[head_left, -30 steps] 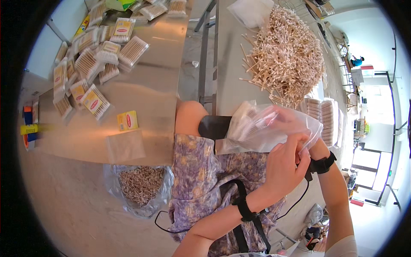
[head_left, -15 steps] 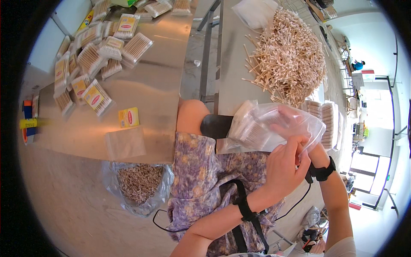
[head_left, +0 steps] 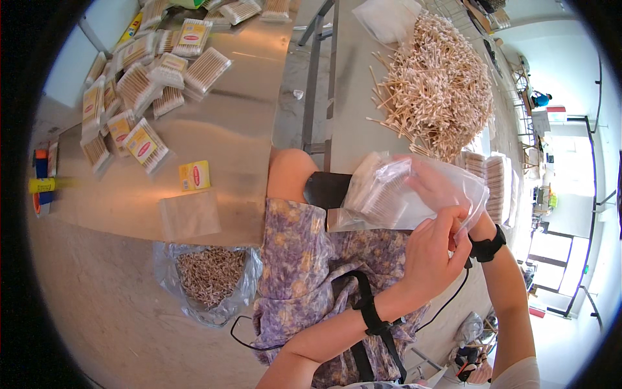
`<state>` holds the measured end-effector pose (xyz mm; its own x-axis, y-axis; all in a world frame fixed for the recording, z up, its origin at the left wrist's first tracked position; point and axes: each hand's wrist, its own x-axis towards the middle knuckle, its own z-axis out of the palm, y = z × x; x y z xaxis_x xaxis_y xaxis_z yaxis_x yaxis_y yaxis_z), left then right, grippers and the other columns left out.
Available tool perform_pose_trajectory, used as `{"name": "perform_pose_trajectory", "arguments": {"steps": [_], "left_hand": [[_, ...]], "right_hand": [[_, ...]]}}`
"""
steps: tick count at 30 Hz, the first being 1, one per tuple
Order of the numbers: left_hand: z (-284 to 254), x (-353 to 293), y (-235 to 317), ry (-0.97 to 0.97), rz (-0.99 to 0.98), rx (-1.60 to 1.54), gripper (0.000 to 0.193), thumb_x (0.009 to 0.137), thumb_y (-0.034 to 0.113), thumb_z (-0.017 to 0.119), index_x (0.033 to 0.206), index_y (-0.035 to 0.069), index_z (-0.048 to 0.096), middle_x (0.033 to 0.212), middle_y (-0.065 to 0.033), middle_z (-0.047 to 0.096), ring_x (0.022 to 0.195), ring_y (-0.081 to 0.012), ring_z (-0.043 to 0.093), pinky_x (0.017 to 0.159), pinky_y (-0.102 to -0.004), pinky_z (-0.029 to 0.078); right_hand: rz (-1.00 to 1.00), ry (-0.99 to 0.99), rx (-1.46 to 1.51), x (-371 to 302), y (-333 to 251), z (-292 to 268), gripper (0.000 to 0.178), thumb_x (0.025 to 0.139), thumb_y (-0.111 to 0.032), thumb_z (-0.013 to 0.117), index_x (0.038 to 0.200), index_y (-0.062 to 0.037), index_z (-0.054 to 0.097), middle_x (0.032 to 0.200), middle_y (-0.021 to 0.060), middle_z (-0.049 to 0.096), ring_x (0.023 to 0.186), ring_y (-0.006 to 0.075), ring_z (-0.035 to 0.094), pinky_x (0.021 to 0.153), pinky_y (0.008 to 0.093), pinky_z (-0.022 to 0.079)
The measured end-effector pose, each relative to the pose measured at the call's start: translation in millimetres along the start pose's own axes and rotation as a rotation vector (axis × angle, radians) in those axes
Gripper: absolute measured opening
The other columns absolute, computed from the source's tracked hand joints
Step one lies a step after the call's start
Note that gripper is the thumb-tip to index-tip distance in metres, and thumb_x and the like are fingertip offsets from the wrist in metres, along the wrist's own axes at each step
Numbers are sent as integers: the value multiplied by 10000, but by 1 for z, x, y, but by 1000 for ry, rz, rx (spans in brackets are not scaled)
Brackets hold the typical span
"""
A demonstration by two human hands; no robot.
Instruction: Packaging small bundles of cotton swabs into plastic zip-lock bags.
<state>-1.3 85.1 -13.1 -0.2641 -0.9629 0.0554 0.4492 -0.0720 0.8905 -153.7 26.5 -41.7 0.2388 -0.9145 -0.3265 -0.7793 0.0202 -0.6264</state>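
Observation:
A clear plastic bag [head_left: 405,211] lies over my lap and the front edge of the right-hand table. At its left end are stacked packs of cotton swabs [head_left: 378,189], seen blurred through the film. My left hand [head_left: 435,251] is closed, pinching the bag's mouth at its near right side. My right hand [head_left: 435,185] is inside the bag, its fingers stretched toward the packs and apparently holding nothing. The film partly veils those fingers.
Loose cotton swabs [head_left: 440,84] are heaped on the right table, beside more stacked swabs [head_left: 495,188]. Packed swabs [head_left: 139,87] cover the left table's far side; a yellow card [head_left: 195,176] and a small clear bag [head_left: 190,215] lie nearer. A floor bag [head_left: 249,275] holds swabs.
My right hand has slid slightly further left and up inside the bag, and its fingers look straighter. My left hand keeps its pinch on the bag's mouth.

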Motion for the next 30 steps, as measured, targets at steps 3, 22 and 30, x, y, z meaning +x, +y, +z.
{"name": "perform_pose_trajectory", "arguments": {"steps": [3,22,30], "left_hand": [[-1,0,-1,6,-7,5,249,850,37,581,1087,11,510,684,-89,539,582,-211,542,554,-324,435],[-1,3,-3,27,150,95,237,770,24,605,1004,42,569,681,-66,562,596,-248,546,589,-365,426],[-1,1,1,-19,155,36,252,779,9,599,1028,23,562,701,-80,566,595,-224,549,565,-336,436]], "right_hand": [[147,-34,66,3,-9,-3,376,955,-191,504,1278,-1,487,1234,185,560,1165,315,527,998,366,403],[68,131,-316,4,-29,7,350,906,-138,572,1232,-12,547,1161,138,599,1103,277,561,965,364,437],[-45,76,223,-17,-35,-17,390,860,-42,602,1241,23,552,1183,92,594,1146,149,520,970,295,438]]}}
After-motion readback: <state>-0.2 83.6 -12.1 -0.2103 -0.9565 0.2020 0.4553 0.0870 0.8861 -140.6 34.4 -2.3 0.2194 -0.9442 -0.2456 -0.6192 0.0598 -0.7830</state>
